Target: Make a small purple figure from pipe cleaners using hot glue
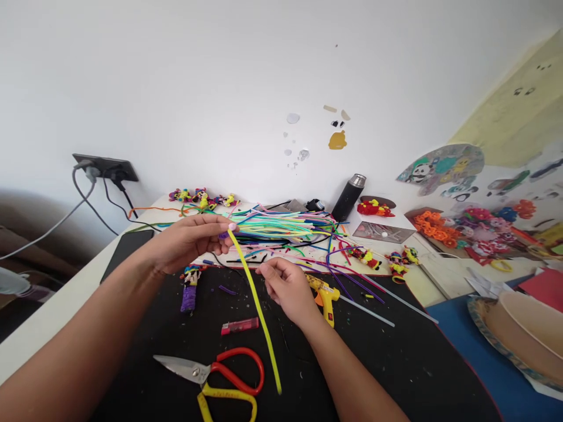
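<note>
My left hand (197,237) is raised over the mat's back left part, fingertips closed on a small purple piece (224,235) and the top end of a yellow pipe cleaner (257,302). The pipe cleaner hangs down in a slight curve toward the scissors (197,372). To its right, my right hand (285,287) has its thumb and forefinger pinched together; whatever is between them is too small to make out. A yellow glue gun (326,299) lies just beyond that hand. Below my left hand is a red lighter (240,326) on the black mat (365,369).
Many pipe cleaners (281,225) are heaped along the wall. A purple-bodied figure (189,290) lies at the left. A black flask (349,198) and a white box (382,228) stand at the back. A phone (127,252) lies left; a bowl (532,322) is at the right.
</note>
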Action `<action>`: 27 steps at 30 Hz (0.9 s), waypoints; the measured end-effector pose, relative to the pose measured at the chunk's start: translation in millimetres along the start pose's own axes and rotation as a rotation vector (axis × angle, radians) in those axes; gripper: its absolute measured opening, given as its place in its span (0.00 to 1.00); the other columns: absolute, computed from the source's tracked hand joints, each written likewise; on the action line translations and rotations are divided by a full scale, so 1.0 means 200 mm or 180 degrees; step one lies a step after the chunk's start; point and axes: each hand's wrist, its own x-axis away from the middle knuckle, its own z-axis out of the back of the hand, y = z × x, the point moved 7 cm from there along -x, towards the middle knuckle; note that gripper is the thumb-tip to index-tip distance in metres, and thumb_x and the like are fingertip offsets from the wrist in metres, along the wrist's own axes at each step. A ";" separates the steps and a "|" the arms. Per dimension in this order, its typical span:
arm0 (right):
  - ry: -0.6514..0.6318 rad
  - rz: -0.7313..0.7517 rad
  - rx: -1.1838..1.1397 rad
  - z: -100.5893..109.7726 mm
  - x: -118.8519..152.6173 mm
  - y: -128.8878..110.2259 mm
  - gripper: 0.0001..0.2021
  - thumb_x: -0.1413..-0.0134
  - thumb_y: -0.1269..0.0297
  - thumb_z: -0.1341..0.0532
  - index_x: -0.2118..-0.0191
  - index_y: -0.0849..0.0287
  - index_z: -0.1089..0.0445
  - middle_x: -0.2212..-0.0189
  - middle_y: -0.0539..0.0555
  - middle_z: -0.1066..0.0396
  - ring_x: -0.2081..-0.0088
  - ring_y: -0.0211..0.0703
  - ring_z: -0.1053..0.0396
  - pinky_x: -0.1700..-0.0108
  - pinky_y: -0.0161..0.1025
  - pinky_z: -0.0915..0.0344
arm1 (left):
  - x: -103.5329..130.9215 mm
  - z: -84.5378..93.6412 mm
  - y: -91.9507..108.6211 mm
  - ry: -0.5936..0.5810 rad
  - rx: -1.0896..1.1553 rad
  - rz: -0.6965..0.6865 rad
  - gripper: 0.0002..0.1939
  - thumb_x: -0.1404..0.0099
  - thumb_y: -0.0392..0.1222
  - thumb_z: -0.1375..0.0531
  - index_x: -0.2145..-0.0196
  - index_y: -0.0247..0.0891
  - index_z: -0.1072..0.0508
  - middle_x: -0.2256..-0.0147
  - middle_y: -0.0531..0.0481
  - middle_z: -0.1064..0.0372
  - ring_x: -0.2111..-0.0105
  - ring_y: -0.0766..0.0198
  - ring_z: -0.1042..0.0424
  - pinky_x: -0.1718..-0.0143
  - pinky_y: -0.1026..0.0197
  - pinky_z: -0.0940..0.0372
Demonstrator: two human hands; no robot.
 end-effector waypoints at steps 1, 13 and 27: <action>-0.0036 0.0005 -0.0027 -0.01 -0.02 -0.02 0.24 0.41 0.38 0.36 0.64 0.58 0.27 0.83 0.43 0.39 0.83 0.33 0.46 0.81 0.33 0.52 | 0.00 0.02 0.01 0.0033 -0.0048 -0.0043 0.15 0.46 0.47 0.23 0.67 0.35 0.17 0.73 0.45 0.22 0.73 0.62 0.25 0.71 0.65 0.29; -0.0183 0.0314 -0.0032 -0.16 -0.20 -0.11 0.23 0.42 0.39 0.34 0.62 0.57 0.27 0.79 0.45 0.36 0.80 0.35 0.41 0.79 0.34 0.46 | -0.02 -0.03 -0.05 -0.0120 -0.0051 0.0039 0.18 0.46 0.51 0.23 0.66 0.35 0.18 0.73 0.46 0.22 0.74 0.64 0.26 0.70 0.64 0.32; -0.0197 0.0361 -0.0053 -0.13 -0.17 -0.12 0.22 0.41 0.41 0.35 0.66 0.57 0.27 0.79 0.47 0.33 0.81 0.36 0.40 0.79 0.34 0.44 | -0.02 -0.09 -0.14 -0.0357 0.0467 0.0383 0.15 0.42 0.47 0.25 0.66 0.34 0.21 0.72 0.46 0.23 0.74 0.66 0.25 0.70 0.66 0.30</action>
